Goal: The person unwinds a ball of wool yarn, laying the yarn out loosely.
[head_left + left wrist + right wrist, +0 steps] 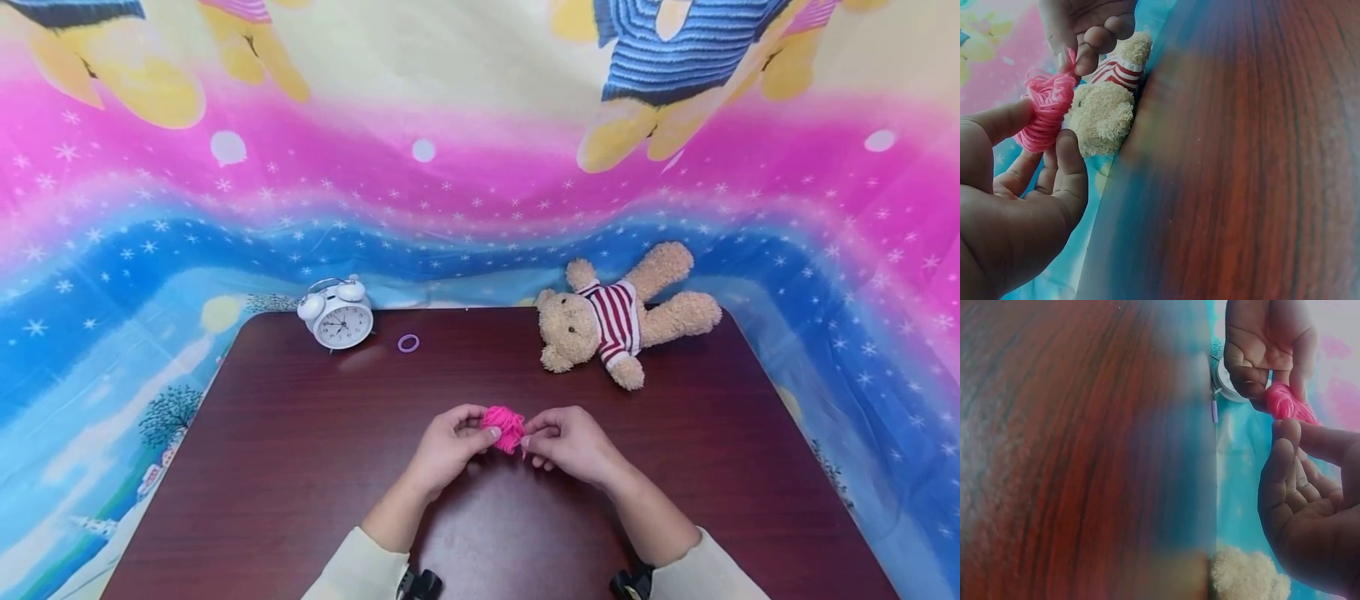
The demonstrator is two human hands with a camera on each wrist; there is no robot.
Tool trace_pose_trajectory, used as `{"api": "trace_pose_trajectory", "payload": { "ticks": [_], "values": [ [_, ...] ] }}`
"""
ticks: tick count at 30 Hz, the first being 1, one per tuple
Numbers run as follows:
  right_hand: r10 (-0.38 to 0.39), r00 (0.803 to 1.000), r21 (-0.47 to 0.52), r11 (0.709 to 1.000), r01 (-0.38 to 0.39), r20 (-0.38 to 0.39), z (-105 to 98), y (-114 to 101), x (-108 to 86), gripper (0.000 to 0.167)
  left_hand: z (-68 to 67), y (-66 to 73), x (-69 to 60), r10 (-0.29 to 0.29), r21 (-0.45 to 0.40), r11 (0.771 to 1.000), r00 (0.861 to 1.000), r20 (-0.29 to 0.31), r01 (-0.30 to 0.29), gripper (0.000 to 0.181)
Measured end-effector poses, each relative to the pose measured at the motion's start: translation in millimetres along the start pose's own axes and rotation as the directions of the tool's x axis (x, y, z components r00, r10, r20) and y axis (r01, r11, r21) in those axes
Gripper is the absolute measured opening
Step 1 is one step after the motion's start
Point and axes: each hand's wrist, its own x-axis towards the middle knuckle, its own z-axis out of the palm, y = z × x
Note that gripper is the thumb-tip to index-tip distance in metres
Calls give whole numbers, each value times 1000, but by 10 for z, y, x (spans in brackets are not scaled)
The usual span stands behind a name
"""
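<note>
A small ball of bright pink yarn is held above the front middle of the table. My left hand grips it from the left, thumb on one side and fingers on the other, as the left wrist view shows closely. On the right, my right hand pinches a strand of the yarn between thumb and forefinger, right beside the ball. In the left wrist view that pink strand runs from the ball up to the right fingertips. The right wrist view shows the yarn partly covered by fingers.
On the dark wooden table, a white twin-bell alarm clock stands at the back left. Beside it lies a purple ring. A teddy bear in a striped shirt lies at the back right. A printed cloth hangs behind.
</note>
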Motion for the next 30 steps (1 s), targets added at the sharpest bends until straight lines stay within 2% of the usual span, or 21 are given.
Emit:
{"api": "trace_pose_trajectory", "payload": {
  "ticks": [8, 16, 20, 24, 30],
  "values": [
    [-27, 1000, -52, 998, 27, 4, -106, 2, 6, 20, -38, -42, 0, -15, -159, 987, 998, 63, 25, 43],
    [-30, 997, -39, 999, 28, -68, -250, -39, 1, 14, -72, -70, -14, -4, -132, 991, 994, 109, 18, 42],
    [-37, 994, -11, 999, 37, -101, -307, -89, -17, 12, -89, -83, -18, -1, -125, 992, 995, 100, 13, 41],
    [-41, 991, -5, 999, 41, -125, -369, -137, -49, 11, -115, -69, -27, -10, -155, 988, 997, 82, 22, 39],
    [-49, 989, 1, 999, 50, -141, -459, -192, -103, 11, -149, -56, -29, -24, -173, 984, 995, 94, 41, 39]
  ]
}}
